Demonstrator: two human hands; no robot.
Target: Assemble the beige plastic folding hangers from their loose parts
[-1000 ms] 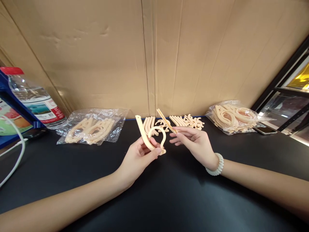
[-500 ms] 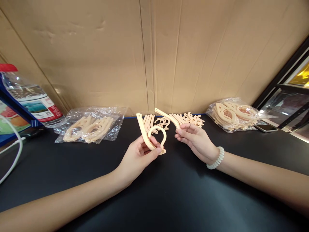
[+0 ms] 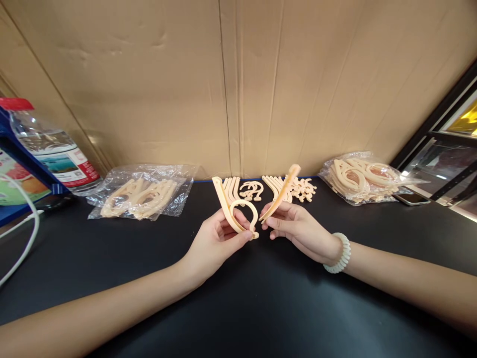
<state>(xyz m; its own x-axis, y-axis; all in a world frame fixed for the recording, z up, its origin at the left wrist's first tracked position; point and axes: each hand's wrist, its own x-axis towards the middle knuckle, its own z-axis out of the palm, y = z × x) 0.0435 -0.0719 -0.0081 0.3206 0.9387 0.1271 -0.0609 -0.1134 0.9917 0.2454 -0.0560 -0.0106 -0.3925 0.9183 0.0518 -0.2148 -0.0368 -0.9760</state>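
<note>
My left hand (image 3: pixel 219 236) pinches a peach plastic arm piece (image 3: pixel 222 201) together with a curved hook (image 3: pixel 255 215), their lower ends meeting at my thumb. A second arm piece (image 3: pixel 283 191) is gripped at its lower end by my right hand (image 3: pixel 294 226), its far end tilted up and to the right. A small gap separates the two hands' pieces. Behind them on the black table lie a row of arm pieces (image 3: pixel 234 188), some loose hooks (image 3: pixel 252 191), another row of arm pieces (image 3: pixel 271 185) and a pile of small parts (image 3: pixel 303 189).
Clear bags of peach parts lie at left (image 3: pixel 137 196) and right (image 3: pixel 357 179). A phone (image 3: pixel 413 199) is beside the right bag. A water bottle (image 3: pixel 61 159) and white cable (image 3: pixel 34 233) are at far left. Cardboard (image 3: pixel 179 89) stands behind the black table (image 3: pixel 261 308).
The arm piece in my right hand has turned from leaning up-left to leaning up-right, and that hand has moved slightly down. My left hand keeps its hold, nearly unmoved.
</note>
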